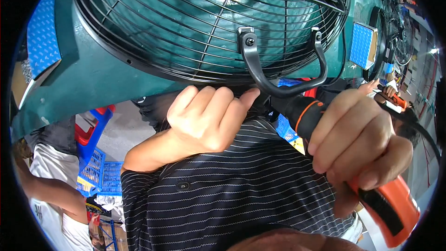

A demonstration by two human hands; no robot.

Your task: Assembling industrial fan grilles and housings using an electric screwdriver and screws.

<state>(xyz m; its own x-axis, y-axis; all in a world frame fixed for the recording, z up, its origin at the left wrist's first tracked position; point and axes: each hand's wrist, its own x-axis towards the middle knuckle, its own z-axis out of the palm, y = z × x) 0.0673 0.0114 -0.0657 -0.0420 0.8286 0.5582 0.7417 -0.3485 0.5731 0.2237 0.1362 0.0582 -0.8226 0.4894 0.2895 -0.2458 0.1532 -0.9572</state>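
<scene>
A large round black fan [153, 66] with a wire guard lies on the green table. A black U-shaped handle [258, 76] is screwed to its guard at the near right. My left hand [204, 118] is closed against the fan's near rim, thumb pointing right; its fingertips and anything in them are hidden. My right hand [355, 135] is wrapped around an orange and black power screwdriver [394, 214]. Its black nose points up and left, just under the handle, toward the rim close to my left thumb. The tip is hidden from sight.
Blue-patterned cardboard boxes [44, 37] stand on the green table [93, 90] at far left and right. A cable [420, 130] runs along the right. A co-worker [55, 190] is at the lower left, near blue crates [111, 176]. More fans [402, 46] and people stand farther right.
</scene>
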